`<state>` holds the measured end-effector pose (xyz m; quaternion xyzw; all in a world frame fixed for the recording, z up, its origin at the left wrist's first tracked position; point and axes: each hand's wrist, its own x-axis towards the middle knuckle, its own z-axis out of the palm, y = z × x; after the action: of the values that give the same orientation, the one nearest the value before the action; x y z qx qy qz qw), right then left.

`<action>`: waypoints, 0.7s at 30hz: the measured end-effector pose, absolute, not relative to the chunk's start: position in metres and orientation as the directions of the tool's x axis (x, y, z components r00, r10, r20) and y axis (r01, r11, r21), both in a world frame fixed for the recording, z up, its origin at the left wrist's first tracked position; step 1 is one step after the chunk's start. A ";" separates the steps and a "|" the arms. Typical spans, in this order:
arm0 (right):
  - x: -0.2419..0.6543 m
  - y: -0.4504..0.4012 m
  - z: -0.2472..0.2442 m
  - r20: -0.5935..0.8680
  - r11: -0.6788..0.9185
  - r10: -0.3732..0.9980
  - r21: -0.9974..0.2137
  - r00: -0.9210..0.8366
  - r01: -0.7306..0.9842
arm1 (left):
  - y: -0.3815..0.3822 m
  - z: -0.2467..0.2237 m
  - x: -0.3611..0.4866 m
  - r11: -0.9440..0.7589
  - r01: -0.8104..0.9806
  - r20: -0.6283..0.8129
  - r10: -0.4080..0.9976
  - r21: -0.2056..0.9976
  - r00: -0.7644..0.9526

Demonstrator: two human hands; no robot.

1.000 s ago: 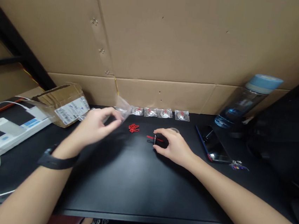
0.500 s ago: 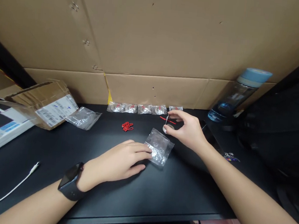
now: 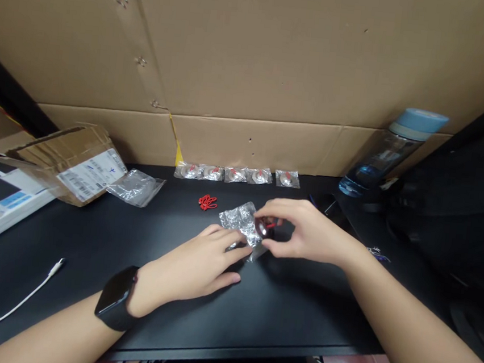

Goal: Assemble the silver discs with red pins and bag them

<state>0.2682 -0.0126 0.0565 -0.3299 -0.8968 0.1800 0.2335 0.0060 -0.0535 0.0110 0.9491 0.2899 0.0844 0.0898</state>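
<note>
My right hand [image 3: 301, 230] pinches a small shiny round metal disc [image 3: 264, 227] by its edges, tilted up on its side. A bit of red cord [image 3: 270, 225] shows at the disc, partly hidden by the fingers. Just left of the disc, a crumpled clear plastic bag [image 3: 238, 217] lies on the black table. My left hand [image 3: 206, 263], with a black watch on its wrist, lies palm down with fingers stretched onto the bag's near edge and thumb apart. Beyond it rests a small bundle of red cord [image 3: 207, 202].
Along the cardboard wall lies a row of several bagged metal discs [image 3: 237, 174]. An open cardboard box [image 3: 85, 163] and another clear bag [image 3: 136, 187] are at left, a white cable [image 3: 29, 303] nearer me. A water bottle [image 3: 381, 160] stands at back right beside a black bag [image 3: 447, 224].
My right hand has come toward me with the disc, from behind the plastic bag to its right side. The bag has crumpled and shifted left under my left fingers.
</note>
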 end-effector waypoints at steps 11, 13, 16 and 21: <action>0.264 -0.022 0.044 0.039 0.670 0.730 -0.241 -0.682 0.702 | -0.056 0.007 0.005 -0.804 0.564 0.077 0.585 0.188 0.808; 0.263 -0.022 0.042 0.043 0.662 0.741 -0.218 -0.670 0.717 | -0.055 0.005 0.005 -0.799 0.565 0.093 0.591 0.207 0.801; 0.260 -0.020 0.041 0.026 0.647 0.752 -0.216 -0.658 0.731 | -0.054 0.002 0.004 -0.800 0.550 0.110 0.586 0.239 0.803; 0.257 -0.015 0.037 -0.006 0.657 0.732 -0.258 -0.682 0.708 | -0.053 0.001 0.003 -0.808 0.549 0.078 0.575 0.215 0.815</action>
<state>0.2569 -0.0148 0.0373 -0.3960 -0.9089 0.1208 0.0492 0.0030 -0.0530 0.0013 0.9482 0.2962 0.0697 0.0914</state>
